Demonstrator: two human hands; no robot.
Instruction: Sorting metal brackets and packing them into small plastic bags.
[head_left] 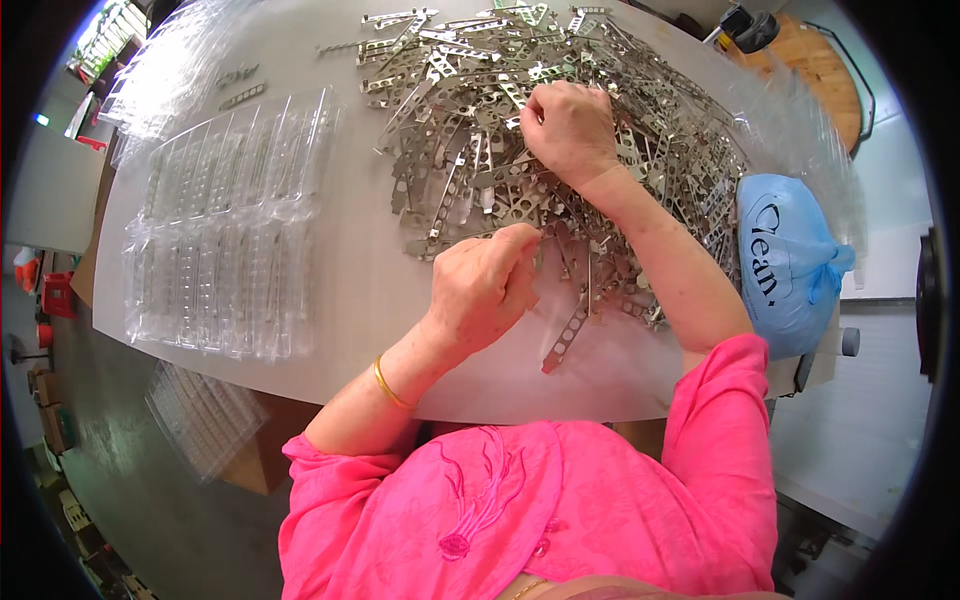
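Observation:
A wide heap of flat metal strips (470, 170), many with rows of round holes, covers the middle and far side of the table. My right hand (572, 130) is over the far part of the heap with its fingers curled in; whatever they grip is hidden. At the heap's near edge my left hand (485, 285) is closed, thumb and fingers drawn together. What it holds, if anything, cannot be made out. One holed strip (566, 340) lies apart on the near side, right of my left hand.
Clear plastic trays (220, 230) with narrow slots lie on the left of the white table (380, 330). More clear plastic (175, 75) is stacked at the far left. A tied blue plastic bag (790, 265) sits at the right edge. Below the table's left edge stands a cardboard box (262, 455).

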